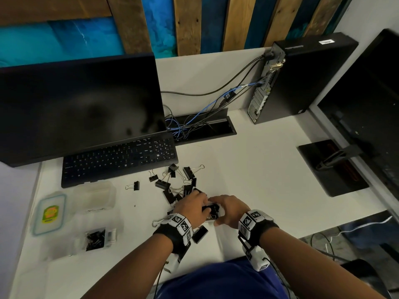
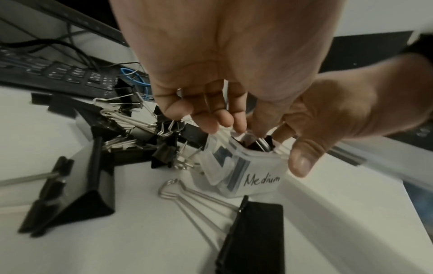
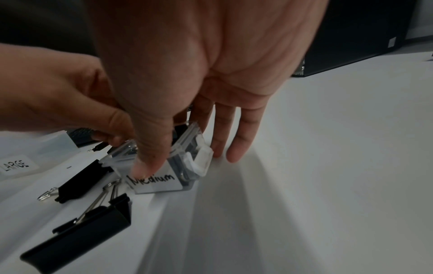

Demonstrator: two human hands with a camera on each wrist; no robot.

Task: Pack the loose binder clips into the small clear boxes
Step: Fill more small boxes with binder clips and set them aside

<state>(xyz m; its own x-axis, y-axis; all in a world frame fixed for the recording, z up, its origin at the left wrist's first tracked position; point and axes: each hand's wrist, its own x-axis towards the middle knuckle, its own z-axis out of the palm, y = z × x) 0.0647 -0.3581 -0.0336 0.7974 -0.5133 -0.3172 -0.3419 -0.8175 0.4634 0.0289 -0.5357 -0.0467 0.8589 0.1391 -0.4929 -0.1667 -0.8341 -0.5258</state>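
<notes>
A white desk (image 1: pixel 259 169) carries everything. At its back stand a dark monitor (image 1: pixel 79 108) and a black computer tower (image 1: pixel 302 78), with a black keyboard (image 1: pixel 121 160) in front of the monitor. Loose black binder clips (image 1: pixel 179 184) lie scattered near the middle. To the left sit a lidded container with a yellow-green label (image 1: pixel 48 213), a cloudy plastic tub (image 1: pixel 95 196) and a small clear box of clips (image 1: pixel 96 238). A second monitor's base (image 1: pixel 330 167) rests on the right.

Head overhead, down; wrists close, probably sharing Medium box (image 2: pixel 253 178).
</notes>
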